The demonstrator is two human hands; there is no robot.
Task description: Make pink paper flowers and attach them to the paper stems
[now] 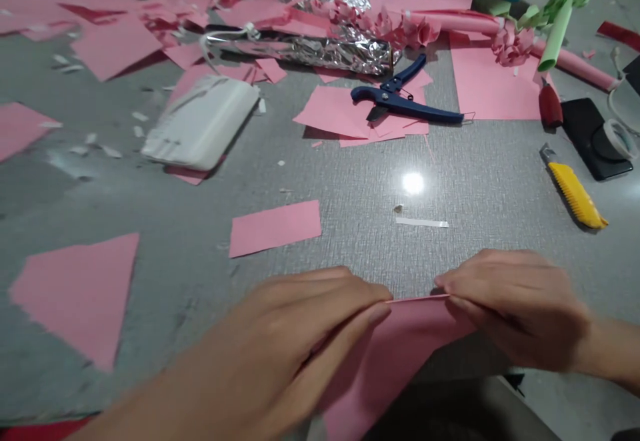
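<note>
A sheet of pink paper (395, 354) is stretched between my hands at the table's front edge, its top edge nearly level and its lower part hanging down. My left hand (310, 327) pinches that edge at its left end between thumb and fingers. At the other end, my right hand (520, 307) grips the same edge, fingertips closed on it. Just beyond the hands, a small pink rectangle (275, 227) and a thin white strip (423, 222) lie flat on the grey table (350, 181).
Blue cutters (405, 97) rest on pink scraps at the back centre. A white packet (203, 121) is at back left. A yellow knife (577, 194), black phone (587, 134) and red-handled tool (551, 106) lie at right. A pink piece (85, 287) lies at left.
</note>
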